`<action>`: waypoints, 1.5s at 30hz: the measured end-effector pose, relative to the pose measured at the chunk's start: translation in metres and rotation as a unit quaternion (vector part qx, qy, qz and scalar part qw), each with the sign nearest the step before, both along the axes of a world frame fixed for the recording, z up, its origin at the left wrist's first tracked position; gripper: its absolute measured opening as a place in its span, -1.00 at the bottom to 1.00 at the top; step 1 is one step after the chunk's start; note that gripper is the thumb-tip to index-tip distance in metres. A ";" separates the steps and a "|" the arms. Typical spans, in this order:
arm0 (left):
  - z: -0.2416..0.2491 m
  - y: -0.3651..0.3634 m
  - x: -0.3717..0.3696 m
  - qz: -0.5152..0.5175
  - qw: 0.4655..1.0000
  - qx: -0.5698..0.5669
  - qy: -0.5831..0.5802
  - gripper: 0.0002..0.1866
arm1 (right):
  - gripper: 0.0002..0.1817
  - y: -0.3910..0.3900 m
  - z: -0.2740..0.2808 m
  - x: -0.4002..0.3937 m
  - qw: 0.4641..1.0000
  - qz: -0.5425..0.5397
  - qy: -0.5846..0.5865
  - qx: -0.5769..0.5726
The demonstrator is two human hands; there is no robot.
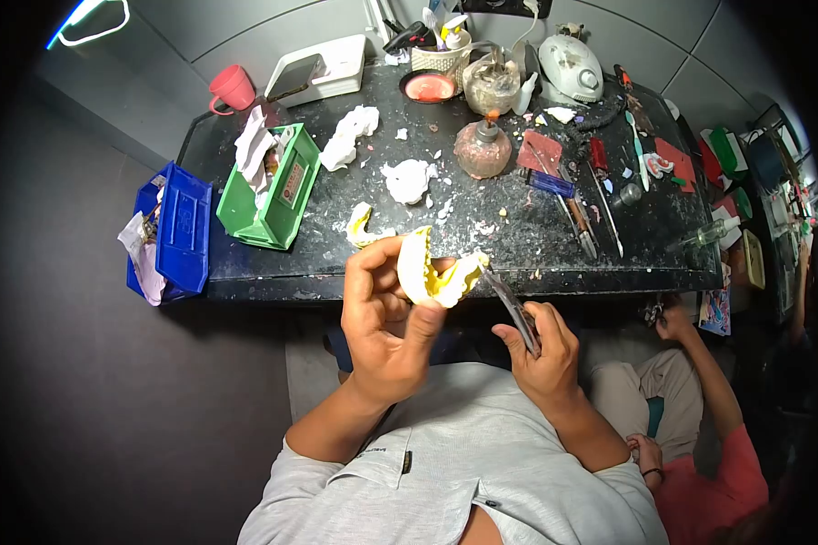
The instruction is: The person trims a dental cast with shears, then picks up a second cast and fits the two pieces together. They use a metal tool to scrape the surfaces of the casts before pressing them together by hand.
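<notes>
My left hand (386, 327) grips a yellow and white horseshoe-shaped dental model (418, 265) and holds it up in front of the table's front edge. In my right hand (543, 350) is a dark, slim knife-like tool (513, 307), angled up to the left, its tip at the right end of the model. Whether the tip touches the model is hard to tell. Behind my left hand, a second yellow and white curved piece (361, 225) lies on the black table (318, 263).
Green bin (291, 195) and blue bin (184, 227) stand at the left. A glass burner (483, 150) with a small orange flame is at the centre back. White lumps (408, 181) and several tools (577, 218) lie around. At the right sits a co-worker in a red top (713, 490).
</notes>
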State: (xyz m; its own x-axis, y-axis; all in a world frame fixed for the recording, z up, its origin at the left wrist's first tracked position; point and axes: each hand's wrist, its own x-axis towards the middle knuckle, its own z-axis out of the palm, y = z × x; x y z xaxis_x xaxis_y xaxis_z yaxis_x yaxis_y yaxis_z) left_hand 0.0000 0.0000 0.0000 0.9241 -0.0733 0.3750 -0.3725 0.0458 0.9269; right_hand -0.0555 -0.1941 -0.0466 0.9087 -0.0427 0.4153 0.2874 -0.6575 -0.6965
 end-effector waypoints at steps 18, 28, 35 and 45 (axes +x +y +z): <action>-0.046 0.029 0.009 0.147 0.983 -0.107 0.013 -0.65 | -0.61 -0.026 0.001 0.010 0.991 -0.114 0.053 0.034; -0.063 0.057 0.036 0.329 0.914 0.236 -0.023 -0.36 | -0.66 -0.040 -0.001 0.015 0.988 -0.134 0.056 0.050; -0.057 0.050 0.049 0.299 0.845 0.443 -0.028 -0.22 | -0.64 -0.038 0.000 0.015 0.989 -0.132 0.050 0.033; -0.055 0.042 0.058 0.291 0.857 0.418 -0.078 -0.50 | -0.67 -0.038 0.010 0.010 0.972 -0.069 0.183 0.131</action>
State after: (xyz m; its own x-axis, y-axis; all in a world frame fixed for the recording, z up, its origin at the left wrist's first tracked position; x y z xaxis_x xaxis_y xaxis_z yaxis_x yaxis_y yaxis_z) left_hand 0.0576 0.0423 -0.0551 0.8386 0.0800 0.5389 -0.2287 -0.8461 0.4815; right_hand -0.0458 -0.2316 -0.0362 0.9714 -0.2362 0.0242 -0.0895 -0.4585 -0.8842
